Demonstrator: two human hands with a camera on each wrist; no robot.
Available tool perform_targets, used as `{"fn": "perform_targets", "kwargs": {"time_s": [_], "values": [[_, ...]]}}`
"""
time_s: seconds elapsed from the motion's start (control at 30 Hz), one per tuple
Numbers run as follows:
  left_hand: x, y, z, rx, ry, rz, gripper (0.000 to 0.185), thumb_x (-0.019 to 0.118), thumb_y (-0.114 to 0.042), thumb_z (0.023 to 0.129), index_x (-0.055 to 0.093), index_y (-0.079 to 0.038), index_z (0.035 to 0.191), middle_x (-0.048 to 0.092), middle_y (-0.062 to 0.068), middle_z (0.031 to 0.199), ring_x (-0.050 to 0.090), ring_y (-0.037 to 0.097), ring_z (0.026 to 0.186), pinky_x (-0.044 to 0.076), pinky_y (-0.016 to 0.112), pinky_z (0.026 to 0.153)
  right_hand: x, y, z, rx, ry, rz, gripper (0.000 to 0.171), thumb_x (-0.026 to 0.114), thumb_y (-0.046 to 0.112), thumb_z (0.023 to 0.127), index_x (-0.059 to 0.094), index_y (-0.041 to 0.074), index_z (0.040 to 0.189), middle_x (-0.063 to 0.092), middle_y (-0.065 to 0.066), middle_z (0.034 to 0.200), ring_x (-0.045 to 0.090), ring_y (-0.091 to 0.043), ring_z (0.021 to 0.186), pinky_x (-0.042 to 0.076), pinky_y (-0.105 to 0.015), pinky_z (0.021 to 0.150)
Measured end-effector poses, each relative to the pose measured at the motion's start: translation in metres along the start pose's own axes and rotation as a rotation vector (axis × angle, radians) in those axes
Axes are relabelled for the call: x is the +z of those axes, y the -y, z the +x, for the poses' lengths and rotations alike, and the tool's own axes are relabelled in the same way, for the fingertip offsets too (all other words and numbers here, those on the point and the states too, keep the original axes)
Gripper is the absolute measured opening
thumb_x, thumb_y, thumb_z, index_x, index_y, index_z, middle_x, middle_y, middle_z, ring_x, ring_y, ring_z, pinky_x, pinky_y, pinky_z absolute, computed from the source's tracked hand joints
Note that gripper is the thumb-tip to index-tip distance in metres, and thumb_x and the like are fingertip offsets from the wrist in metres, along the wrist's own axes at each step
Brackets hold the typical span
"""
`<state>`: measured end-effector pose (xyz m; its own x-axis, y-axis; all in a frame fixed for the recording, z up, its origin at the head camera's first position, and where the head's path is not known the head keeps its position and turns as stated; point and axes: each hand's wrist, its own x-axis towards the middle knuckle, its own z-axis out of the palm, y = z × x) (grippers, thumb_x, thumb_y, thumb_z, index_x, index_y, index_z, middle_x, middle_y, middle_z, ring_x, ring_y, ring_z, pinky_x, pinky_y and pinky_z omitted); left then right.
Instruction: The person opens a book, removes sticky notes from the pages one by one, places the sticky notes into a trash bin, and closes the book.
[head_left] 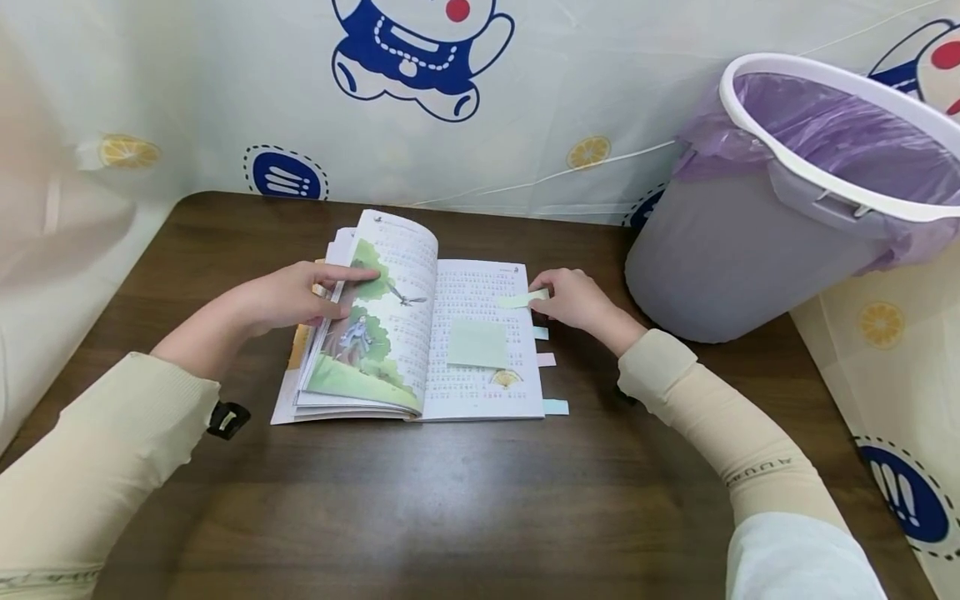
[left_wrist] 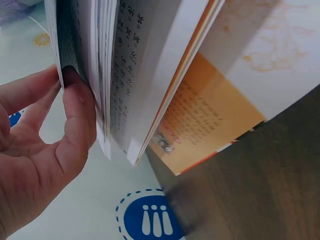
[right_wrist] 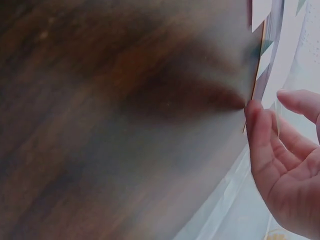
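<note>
An open picture book [head_left: 420, 333] lies on the brown table [head_left: 480, 500]. My left hand [head_left: 352, 292] pinches a stack of its left-hand pages, index finger across the illustrated page. In the left wrist view my thumb [left_wrist: 75, 115] presses against the fanned page edges [left_wrist: 125, 75]. My right hand [head_left: 546, 300] pinches a pale green sticky tab [head_left: 523, 298] at the right page's outer edge. A square green sticky note [head_left: 478, 343] is stuck on the right page. In the right wrist view my right hand's fingers [right_wrist: 260, 135] are beside the book's edge [right_wrist: 257, 75].
Three coloured tabs [head_left: 546, 359] stick out from the book's right edge. A grey bin [head_left: 750, 250] with a purple liner stands tilted at the table's right rear corner. A printed cloth [head_left: 525, 100] hangs behind and beside the table.
</note>
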<state>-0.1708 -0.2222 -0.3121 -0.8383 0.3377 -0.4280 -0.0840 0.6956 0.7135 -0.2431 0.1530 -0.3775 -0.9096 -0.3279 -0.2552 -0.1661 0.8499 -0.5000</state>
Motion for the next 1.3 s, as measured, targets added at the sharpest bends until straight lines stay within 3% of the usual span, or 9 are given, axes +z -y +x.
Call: {"fn": "perform_targets", "kwargs": {"time_s": [0.17, 0.37, 0.53, 0.63, 0.8, 0.93, 1.03, 1.13, 1.3], "values": [[0.010, 0.000, -0.003, 0.039, -0.097, 0.173, 0.057, 0.068, -0.027, 0.100, 0.051, -0.009, 0.151, 0.035, 0.036, 0.154, 0.039, 0.045, 0.131, 0.039, 0.062, 0.104, 0.003, 0.006, -0.001, -0.026, -0.014, -0.125, 0.035, 0.073, 0.019, 0.097, 0.071, 0.006, 0.129, 0.066, -0.014, 0.132, 0.060, -0.028, 0.105, 0.050, -0.045, 0.094], [0.028, 0.000, -0.005, 0.029, -0.211, 0.412, 0.081, 0.079, -0.053, 0.087, 0.054, -0.007, 0.148, 0.024, 0.040, 0.156, 0.026, 0.064, 0.139, 0.032, 0.072, 0.106, 0.011, 0.009, -0.005, -0.106, -0.017, -0.272, 0.039, 0.074, 0.022, 0.096, 0.070, 0.010, 0.133, 0.060, -0.013, 0.139, 0.057, -0.030, 0.125, 0.051, -0.046, 0.099], [0.044, -0.004, -0.006, 0.056, -0.302, 0.582, 0.084, 0.078, -0.059, 0.085, 0.061, 0.005, 0.137, 0.042, 0.039, 0.140, 0.046, 0.058, 0.122, 0.047, 0.065, 0.094, 0.015, 0.011, -0.009, -0.220, -0.053, -0.406, 0.036, 0.074, 0.021, 0.096, 0.072, 0.011, 0.131, 0.057, -0.014, 0.146, 0.051, -0.035, 0.133, 0.046, -0.048, 0.106], [0.053, -0.011, -0.001, 0.034, -0.321, 0.641, 0.083, 0.073, -0.063, 0.086, 0.068, 0.012, 0.120, 0.048, 0.037, 0.129, 0.055, 0.049, 0.106, 0.055, 0.055, 0.076, 0.016, 0.012, -0.011, -0.294, -0.084, -0.453, 0.032, 0.074, 0.017, 0.096, 0.074, 0.010, 0.127, 0.060, -0.015, 0.143, 0.054, -0.035, 0.131, 0.047, -0.049, 0.104], [0.061, -0.018, 0.006, 0.011, -0.321, 0.674, 0.070, 0.073, -0.060, 0.089, 0.068, 0.010, 0.089, 0.047, 0.033, 0.129, 0.059, 0.041, 0.090, 0.054, 0.043, 0.055, 0.019, 0.011, -0.014, -0.415, -0.088, -0.434, 0.028, 0.070, 0.009, 0.097, 0.074, 0.004, 0.124, 0.064, -0.016, 0.137, 0.059, -0.035, 0.125, 0.049, -0.047, 0.102], [0.061, -0.021, 0.006, 0.146, -0.359, 0.749, 0.068, 0.077, -0.047, 0.091, 0.066, 0.017, 0.111, 0.049, 0.034, 0.135, 0.058, 0.046, 0.102, 0.054, 0.050, 0.080, 0.021, 0.008, -0.017, -0.460, -0.071, -0.416, 0.031, 0.067, 0.005, 0.098, 0.070, 0.001, 0.129, 0.064, -0.015, 0.137, 0.061, -0.032, 0.126, 0.051, -0.043, 0.101], [0.061, -0.025, 0.004, 0.236, -0.366, 0.762, 0.074, 0.080, -0.036, 0.091, 0.055, 0.020, 0.132, 0.049, 0.034, 0.141, 0.051, 0.051, 0.120, 0.042, 0.056, 0.104, 0.021, 0.008, -0.019, -0.458, -0.053, -0.441, 0.035, 0.066, 0.007, 0.099, 0.067, 0.001, 0.134, 0.062, -0.013, 0.140, 0.059, -0.028, 0.129, 0.051, -0.042, 0.103], [0.064, -0.030, 0.003, 0.280, -0.344, 0.722, 0.063, 0.081, -0.023, 0.091, 0.056, 0.016, 0.135, 0.048, 0.033, 0.145, 0.047, 0.053, 0.128, 0.036, 0.060, 0.111, 0.021, 0.010, -0.022, -0.434, -0.025, -0.475, 0.038, 0.065, 0.009, 0.101, 0.064, 0.002, 0.138, 0.059, -0.012, 0.144, 0.055, -0.028, 0.133, 0.048, -0.043, 0.106], [0.070, -0.039, 0.003, 0.272, -0.267, 0.701, 0.053, 0.074, -0.008, 0.094, 0.057, -0.001, 0.144, 0.050, 0.029, 0.147, 0.050, 0.049, 0.132, 0.033, 0.074, 0.106, 0.020, 0.015, -0.028, -0.397, 0.029, -0.492, 0.041, 0.064, 0.010, 0.102, 0.061, 0.004, 0.142, 0.055, -0.011, 0.148, 0.052, -0.028, 0.136, 0.049, -0.043, 0.105]]}}
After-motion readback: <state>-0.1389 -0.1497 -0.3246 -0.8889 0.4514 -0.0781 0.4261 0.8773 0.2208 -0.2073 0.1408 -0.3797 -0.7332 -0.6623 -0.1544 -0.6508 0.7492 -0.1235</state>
